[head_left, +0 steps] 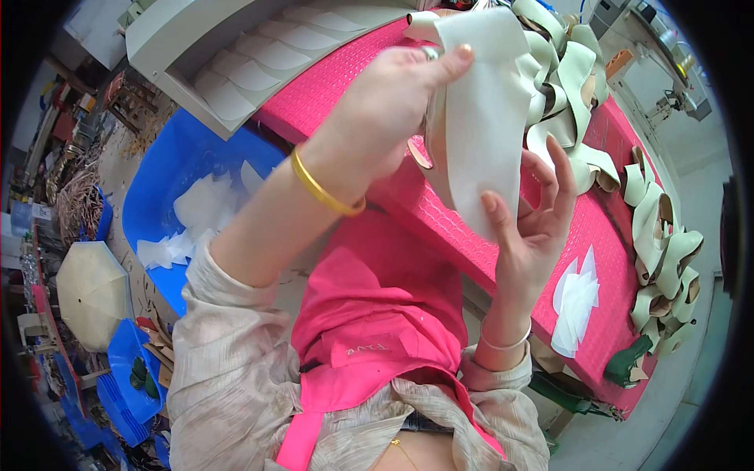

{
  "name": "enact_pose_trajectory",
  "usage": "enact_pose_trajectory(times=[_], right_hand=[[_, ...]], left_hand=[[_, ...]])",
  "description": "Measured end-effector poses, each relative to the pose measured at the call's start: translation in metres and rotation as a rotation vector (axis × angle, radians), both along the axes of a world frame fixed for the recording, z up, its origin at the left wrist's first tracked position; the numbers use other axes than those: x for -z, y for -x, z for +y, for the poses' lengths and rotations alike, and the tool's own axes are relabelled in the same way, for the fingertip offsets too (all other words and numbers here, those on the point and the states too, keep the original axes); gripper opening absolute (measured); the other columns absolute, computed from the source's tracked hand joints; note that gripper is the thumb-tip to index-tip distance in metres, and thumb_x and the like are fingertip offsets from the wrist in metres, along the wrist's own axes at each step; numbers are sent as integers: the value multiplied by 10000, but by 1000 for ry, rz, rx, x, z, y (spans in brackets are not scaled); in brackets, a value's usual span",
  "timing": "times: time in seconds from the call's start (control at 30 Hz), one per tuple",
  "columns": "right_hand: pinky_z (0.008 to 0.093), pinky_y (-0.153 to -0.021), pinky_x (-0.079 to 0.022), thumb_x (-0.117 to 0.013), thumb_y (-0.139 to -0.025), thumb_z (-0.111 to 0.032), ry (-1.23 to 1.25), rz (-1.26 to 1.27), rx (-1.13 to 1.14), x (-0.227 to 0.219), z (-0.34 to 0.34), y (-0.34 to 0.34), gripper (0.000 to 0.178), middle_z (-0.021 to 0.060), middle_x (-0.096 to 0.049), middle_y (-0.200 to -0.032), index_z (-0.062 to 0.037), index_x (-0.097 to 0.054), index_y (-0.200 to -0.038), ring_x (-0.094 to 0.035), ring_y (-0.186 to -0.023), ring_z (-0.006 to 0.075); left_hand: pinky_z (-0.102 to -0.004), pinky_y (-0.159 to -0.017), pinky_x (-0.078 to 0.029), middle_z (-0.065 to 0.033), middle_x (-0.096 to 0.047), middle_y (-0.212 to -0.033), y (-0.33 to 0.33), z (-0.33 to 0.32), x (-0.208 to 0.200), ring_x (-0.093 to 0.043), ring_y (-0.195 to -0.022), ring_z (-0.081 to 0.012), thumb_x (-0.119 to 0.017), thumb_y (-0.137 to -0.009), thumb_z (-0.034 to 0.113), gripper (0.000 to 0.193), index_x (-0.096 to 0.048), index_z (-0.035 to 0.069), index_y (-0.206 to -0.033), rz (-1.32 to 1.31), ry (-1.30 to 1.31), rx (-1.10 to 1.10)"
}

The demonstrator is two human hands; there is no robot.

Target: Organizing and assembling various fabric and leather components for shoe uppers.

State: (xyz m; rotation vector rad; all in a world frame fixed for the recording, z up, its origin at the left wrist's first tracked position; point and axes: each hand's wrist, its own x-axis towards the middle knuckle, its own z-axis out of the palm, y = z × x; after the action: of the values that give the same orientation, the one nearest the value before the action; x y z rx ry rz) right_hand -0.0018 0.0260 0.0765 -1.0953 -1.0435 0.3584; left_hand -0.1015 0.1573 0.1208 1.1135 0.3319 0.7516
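Before me, above the pink table, I hold up a long cream-white shoe upper piece (483, 129), smooth on the side I see. My left hand (393, 102) pinches its upper left edge, thumb on the front face and the other fingers behind. A gold bangle circles that wrist. At the lower end my right hand (530, 228) has its thumb against the front, with fingers curled behind and beside it. Behind the piece lies a heap of pale green and cream shoe uppers (577, 74), partly hidden by it.
A pink textured table (440, 224) carries thin white sheets (577, 302) and another row of pale green uppers (667, 243) along its right edge. At the upper left, a grey machine (188, 47) holds several pale cut pieces (259, 59). A blue tub (153, 184) with white scraps stands at my left.
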Motion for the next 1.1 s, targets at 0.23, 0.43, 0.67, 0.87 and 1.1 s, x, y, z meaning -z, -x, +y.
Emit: enact_pose_trajectory(times=[0.23,0.43,0.67,0.87,1.1], right_hand=[[247,-771,-485,-611,-728,58,-22,70,15,5,13,-1,609,126,-438,-1150,-19,-314,-1255,-560,-942,193],[222,-741,-472,-640,-735,7,-38,149,-1,13,21,-1,532,106,-528,-1029,-9,-387,-1203,-557,-864,137],[209,-440,-305,-661,-723,-62,133,-134,193,48,46,-22,216,-43,-424,-563,-17,-539,-895,-312,-485,52],[235,-596,-375,-649,-740,-92,157,-201,127,63,30,-23,256,0,-515,-791,-41,-503,-943,-482,-706,98],[269,-798,-408,-591,-786,-83,52,528,-139,47,7,-44,304,78,-542,-1005,7,-461,-1045,-523,-887,129]], left_hand=[[-264,-660,-474,-57,-601,-905,-1,7,-18,-585,-767,-126,-494,-872,257,291,-523,2,-1008,42,6,92],[-273,-685,-474,-72,-593,-897,-12,6,-12,-575,-797,-126,-496,-871,251,299,-518,-20,-996,-85,49,91],[-268,-664,-488,-84,-605,-872,-11,8,-23,-595,-750,-130,-517,-861,263,332,-530,-42,-993,-75,14,117],[-255,-630,-473,-81,-625,-815,-8,2,1,-597,-664,-134,-607,-793,141,177,-622,-4,-894,363,-853,-115],[-373,-686,-428,-146,-552,-839,5,-20,104,-533,-770,-302,-585,-664,31,125,-607,1,-783,351,-1139,-125]])
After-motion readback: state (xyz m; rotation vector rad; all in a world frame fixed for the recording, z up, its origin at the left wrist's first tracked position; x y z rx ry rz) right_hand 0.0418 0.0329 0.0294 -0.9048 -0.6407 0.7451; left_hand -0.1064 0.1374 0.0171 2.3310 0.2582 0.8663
